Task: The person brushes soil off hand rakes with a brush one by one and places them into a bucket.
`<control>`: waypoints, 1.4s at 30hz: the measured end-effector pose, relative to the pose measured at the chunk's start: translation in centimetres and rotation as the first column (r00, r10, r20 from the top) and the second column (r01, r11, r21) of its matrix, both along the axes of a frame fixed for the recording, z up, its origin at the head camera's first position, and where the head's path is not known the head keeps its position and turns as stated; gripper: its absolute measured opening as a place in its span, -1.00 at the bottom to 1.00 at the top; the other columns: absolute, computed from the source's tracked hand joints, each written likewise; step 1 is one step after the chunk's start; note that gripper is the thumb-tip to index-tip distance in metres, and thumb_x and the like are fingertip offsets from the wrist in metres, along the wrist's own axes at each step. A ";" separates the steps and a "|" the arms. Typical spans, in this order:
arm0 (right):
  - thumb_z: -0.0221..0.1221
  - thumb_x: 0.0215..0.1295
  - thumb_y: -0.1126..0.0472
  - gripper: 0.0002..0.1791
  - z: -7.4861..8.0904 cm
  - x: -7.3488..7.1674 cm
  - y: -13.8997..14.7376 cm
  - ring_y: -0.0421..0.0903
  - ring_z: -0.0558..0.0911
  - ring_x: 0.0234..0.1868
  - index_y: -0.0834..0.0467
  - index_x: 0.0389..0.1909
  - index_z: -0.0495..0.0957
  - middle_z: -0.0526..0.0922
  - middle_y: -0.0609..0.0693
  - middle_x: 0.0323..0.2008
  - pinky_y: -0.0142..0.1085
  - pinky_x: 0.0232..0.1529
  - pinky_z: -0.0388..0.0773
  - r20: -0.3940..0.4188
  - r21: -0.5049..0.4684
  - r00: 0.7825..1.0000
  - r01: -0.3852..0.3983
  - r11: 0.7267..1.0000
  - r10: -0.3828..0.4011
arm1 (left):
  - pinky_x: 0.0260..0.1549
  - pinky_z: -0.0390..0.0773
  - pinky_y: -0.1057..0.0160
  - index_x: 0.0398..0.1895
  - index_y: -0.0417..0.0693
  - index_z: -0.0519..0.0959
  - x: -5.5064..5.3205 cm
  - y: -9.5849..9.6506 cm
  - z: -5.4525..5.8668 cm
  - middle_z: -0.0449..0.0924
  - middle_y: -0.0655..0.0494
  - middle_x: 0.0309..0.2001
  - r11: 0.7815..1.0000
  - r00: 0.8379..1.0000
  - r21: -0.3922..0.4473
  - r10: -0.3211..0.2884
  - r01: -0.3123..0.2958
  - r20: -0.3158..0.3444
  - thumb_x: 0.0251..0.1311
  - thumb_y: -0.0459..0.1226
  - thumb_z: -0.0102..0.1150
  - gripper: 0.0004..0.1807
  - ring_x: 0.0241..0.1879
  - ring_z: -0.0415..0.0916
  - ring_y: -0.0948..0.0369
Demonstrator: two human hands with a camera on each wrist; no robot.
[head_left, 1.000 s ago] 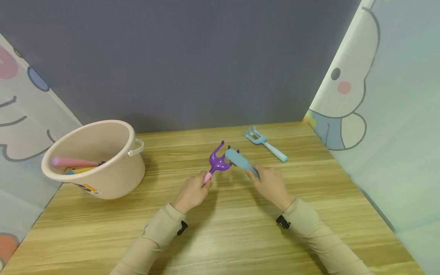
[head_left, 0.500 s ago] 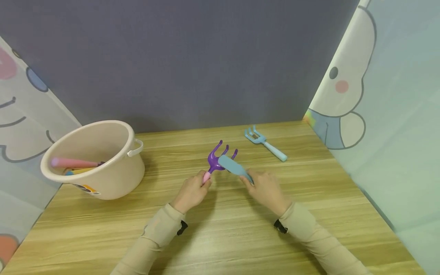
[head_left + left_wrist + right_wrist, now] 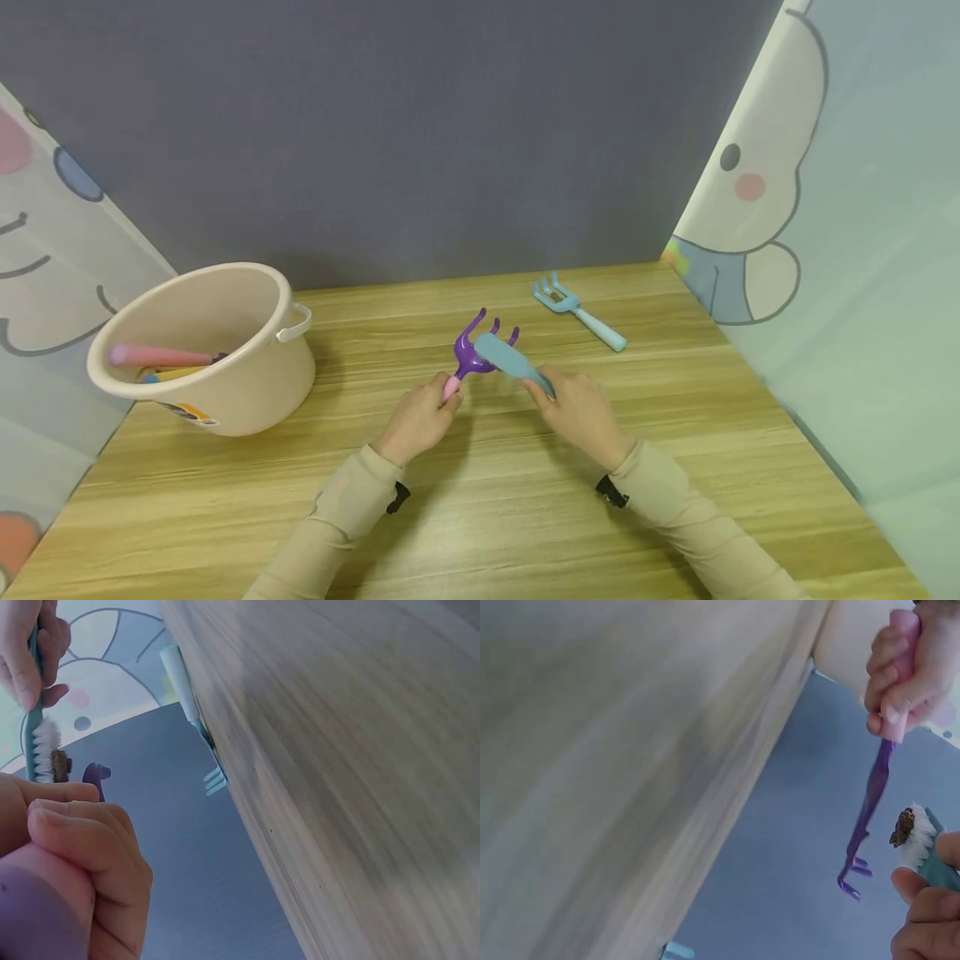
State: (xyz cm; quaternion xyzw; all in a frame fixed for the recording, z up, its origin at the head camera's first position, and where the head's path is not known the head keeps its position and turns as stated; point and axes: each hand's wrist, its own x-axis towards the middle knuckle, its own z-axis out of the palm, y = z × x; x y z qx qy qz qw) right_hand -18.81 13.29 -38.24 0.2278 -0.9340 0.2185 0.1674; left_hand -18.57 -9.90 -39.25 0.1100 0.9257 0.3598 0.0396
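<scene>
My left hand point(image 3: 416, 421) grips the pink handle of a purple hand rake point(image 3: 468, 354), its tines pointing away from me. In my right hand point(image 3: 581, 412) is a blue-green brush point(image 3: 504, 354), its flat back uppermost and overlapping the rake's head in the head view. White bristles point(image 3: 45, 746) show along its underside in the left wrist view. A brown clump point(image 3: 902, 827) sits at the bristle tips in the right wrist view. The rake is raised above the table there, with the bristles facing it.
A light blue hand rake point(image 3: 596, 327) lies at the back right of the wooden table point(image 3: 480, 517), a brown bit among its tines. At left stands a cream bucket point(image 3: 255, 396) containing a pink-handled tool point(image 3: 165, 356) and other items. A grey panel point(image 3: 450, 142) closes off the back.
The brush in my right hand has shifted left, from the tines onto the head of the purple rake. My left hand has stayed nearly still, while the rake's head has turned slightly.
</scene>
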 end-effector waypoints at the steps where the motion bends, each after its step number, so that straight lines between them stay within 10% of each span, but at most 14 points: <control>1: 0.13 0.25 0.11 -0.77 0.2 -0.1 0.1 -0.33 0.13 -0.80 0.22 -0.39 0.55 0.26 -0.18 -0.79 -0.53 -0.82 0.05 -0.004 -0.005 1.000 0.007 1.000 -0.007 | -0.82 0.20 0.41 -0.26 -0.13 0.44 0.0 0.0 0.0 0.29 0.15 -0.68 1.000 1.000 0.000 -0.002 0.002 -0.003 0.29 -0.25 -0.05 -0.87 -0.75 0.18 0.30; 17: 0.10 0.27 0.06 -0.73 -0.3 -1.7 1.1 -0.29 0.15 -0.83 0.16 -0.53 0.45 0.21 -0.16 -0.82 -0.48 -0.85 0.06 0.014 0.044 0.994 0.111 0.993 -0.112 | -0.83 0.16 0.45 -0.27 -0.13 0.43 0.0 0.2 0.0 0.28 0.15 -0.68 1.000 1.000 0.017 -0.005 0.004 0.012 0.29 -0.26 -0.06 -0.88 -0.76 0.17 0.30; 42: 0.13 0.25 0.08 -0.77 -1.2 -0.6 -0.1 -0.32 0.10 -0.83 0.10 -0.53 0.48 0.20 -0.20 -0.81 -0.51 -0.85 0.03 0.030 0.035 0.998 0.054 0.998 -0.055 | -0.82 0.16 0.43 -0.29 -0.15 0.40 0.0 0.0 0.0 0.27 0.14 -0.67 1.000 1.000 0.015 0.004 -0.004 0.016 0.30 -0.25 -0.06 -0.87 -0.75 0.17 0.29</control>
